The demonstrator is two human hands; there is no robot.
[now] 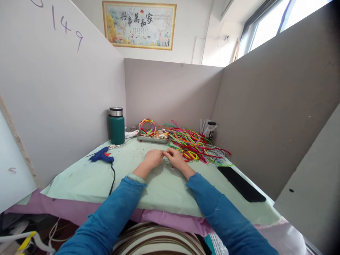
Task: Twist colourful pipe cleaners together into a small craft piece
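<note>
My left hand and my right hand meet at the middle of the pale green mat. Their fingertips are pinched together over something too small to make out. Both arms wear blue sleeves. A pale bangle sits on the left wrist. Just right of my right hand lies a tangled heap of coloured pipe cleaners. A metal tray behind the hands holds small bits and a ring of twisted pipe cleaners.
A blue glue gun lies at the left, its black cord running toward me. A green flask stands in the back left corner. A black phone lies at the right. Grey partition walls enclose three sides.
</note>
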